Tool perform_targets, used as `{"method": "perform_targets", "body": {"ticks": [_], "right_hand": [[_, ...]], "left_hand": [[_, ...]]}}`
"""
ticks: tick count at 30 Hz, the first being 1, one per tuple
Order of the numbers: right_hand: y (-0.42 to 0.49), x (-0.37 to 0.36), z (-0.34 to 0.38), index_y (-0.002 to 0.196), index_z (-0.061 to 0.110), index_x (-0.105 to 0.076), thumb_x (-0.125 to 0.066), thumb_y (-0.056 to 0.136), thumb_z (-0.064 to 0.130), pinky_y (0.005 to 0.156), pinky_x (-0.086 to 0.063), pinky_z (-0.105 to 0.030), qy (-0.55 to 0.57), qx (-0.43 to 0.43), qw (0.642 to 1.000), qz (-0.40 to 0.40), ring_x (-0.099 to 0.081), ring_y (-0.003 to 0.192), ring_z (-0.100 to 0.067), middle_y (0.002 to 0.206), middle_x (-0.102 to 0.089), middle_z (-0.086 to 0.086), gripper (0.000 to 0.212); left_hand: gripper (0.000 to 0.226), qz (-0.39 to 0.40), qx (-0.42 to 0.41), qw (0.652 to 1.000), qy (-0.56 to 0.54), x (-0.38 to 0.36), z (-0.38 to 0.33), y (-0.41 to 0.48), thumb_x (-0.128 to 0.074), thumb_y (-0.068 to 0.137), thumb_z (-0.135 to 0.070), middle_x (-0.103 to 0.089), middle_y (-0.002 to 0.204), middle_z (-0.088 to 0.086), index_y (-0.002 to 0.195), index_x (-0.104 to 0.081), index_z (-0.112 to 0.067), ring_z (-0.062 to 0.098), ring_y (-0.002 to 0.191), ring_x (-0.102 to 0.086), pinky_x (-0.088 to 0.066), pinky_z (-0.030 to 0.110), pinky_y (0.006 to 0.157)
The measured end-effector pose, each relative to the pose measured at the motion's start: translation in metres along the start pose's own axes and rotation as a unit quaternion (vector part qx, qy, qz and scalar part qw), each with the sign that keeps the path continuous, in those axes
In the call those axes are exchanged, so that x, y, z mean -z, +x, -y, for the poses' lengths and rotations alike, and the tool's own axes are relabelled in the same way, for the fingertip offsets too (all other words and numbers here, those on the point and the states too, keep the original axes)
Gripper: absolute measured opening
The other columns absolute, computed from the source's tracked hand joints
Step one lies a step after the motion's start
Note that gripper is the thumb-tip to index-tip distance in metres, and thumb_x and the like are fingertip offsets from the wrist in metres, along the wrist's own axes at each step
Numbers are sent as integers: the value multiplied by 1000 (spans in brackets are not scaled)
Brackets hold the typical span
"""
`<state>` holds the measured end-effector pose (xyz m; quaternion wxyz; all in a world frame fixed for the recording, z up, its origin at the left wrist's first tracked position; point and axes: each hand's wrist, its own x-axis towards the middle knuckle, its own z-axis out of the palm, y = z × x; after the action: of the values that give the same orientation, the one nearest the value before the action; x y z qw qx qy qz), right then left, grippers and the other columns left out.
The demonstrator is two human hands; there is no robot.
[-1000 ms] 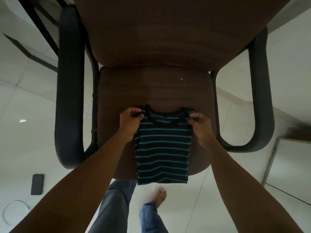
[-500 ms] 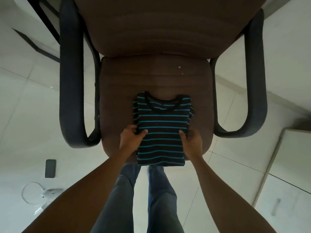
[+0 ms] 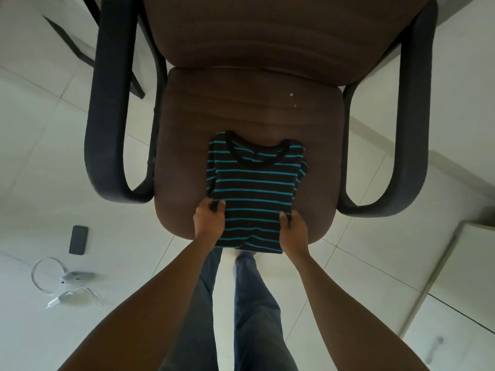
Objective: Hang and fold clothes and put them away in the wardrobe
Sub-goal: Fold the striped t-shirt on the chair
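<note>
Fingers (image 3: 206, 207) of left hand (image 3: 209, 223) curled round left edge of folded shirt (image 3: 257, 188), thumb on top. Right hand (image 3: 293, 234) likewise pinching right edge, thumb over the cloth, remaining fingers hidden beneath. Both holding low on the sides, near the hem.

Shirt lying flat on front half of chair seat (image 3: 241, 111), collar towards the backrest, hem overhanging the front edge.

Risks, as judged: if lifted by the side edges alone, likely sag through the middle and slipping of the folded layers; tucked sleeve bulging at right edge liable to drop open; if let go, overhanging hem apt to drag the bundle to the floor (image 3: 40, 170).

Materials: shirt soft and limp, dark with thin teal stripes, plain dark round collar, folded to a rough rectangle. Seat padded, brown, matt, rounded at corners, two pale specks. Armrests (image 3: 107, 129) dark, smooth, looped. Floor of pale glossy tiles, with phone (image 3: 78, 240) and white cable (image 3: 48, 277).
</note>
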<state>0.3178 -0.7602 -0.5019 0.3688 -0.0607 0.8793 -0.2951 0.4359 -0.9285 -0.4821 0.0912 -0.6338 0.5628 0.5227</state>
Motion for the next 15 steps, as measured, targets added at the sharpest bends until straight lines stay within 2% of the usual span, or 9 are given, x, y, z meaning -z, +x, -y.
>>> {"method": "perform_targets", "body": {"ticks": [2, 5, 8, 10, 12, 15], "right_hand": [[2, -1, -7, 109, 15, -51, -40, 105, 38, 67, -45, -10, -9, -11, 1000, 20, -59, 79, -4, 89, -58, 9, 26], [6, 1, -10, 105, 14, -53, -42, 104, 37, 70, -51, -18, -5, -28, 998, 50, -60, 78, -9, 85, -59, 7, 25], [17, 10, 3, 102, 15, -58, -49, 102, 41, 63, -47, -10, 11, -12, 1000, 12, -61, 74, -4, 81, -62, 8, 28], [31, 18, 19, 108, 16, -59, -53, 100, 42, 60, -46, -7, 50, -1, 998, -32, -63, 74, -1, 83, -65, 8, 28], [48, 24, 34, 116, 17, -58, -57, 98, 42, 66, -49, -8, 93, 1, 994, -55, -65, 79, 0, 87, -68, 8, 31], [75, 27, 54, 119, 16, -60, -65, 93, 42, 71, -53, -10, 134, -3, 989, -69, -68, 85, -1, 96, -71, 8, 37]], "left_hand": [[30, -1, 10, 1000, -7, -1, 10, -4, -60, 98, -31, -63, 103, 3, 119, -60, -9, 23, 99, -61, -53, 39, 92], [21, -3, 53, 998, -31, 0, 18, 1, -56, 100, -22, -65, 95, 5, 112, -64, -7, 30, 100, -64, -54, 40, 89], [22, -35, 23, 999, 4, 4, 11, 11, -60, 96, -25, -65, 87, 0, 109, -68, -9, 24, 88, -63, -54, 43, 93], [32, -42, -18, 999, -6, 8, -4, 19, -65, 93, -32, -66, 95, -4, 118, -67, -12, 16, 91, -62, -52, 35, 93], [45, -29, -48, 998, -17, 9, -21, 31, -67, 92, -37, -65, 108, -6, 130, -60, -15, 12, 98, -60, -47, 26, 90], [57, -40, -67, 997, -20, 7, -47, 53, -69, 90, -40, -63, 122, -2, 139, -53, -16, 13, 109, -60, -47, 27, 92]]}}
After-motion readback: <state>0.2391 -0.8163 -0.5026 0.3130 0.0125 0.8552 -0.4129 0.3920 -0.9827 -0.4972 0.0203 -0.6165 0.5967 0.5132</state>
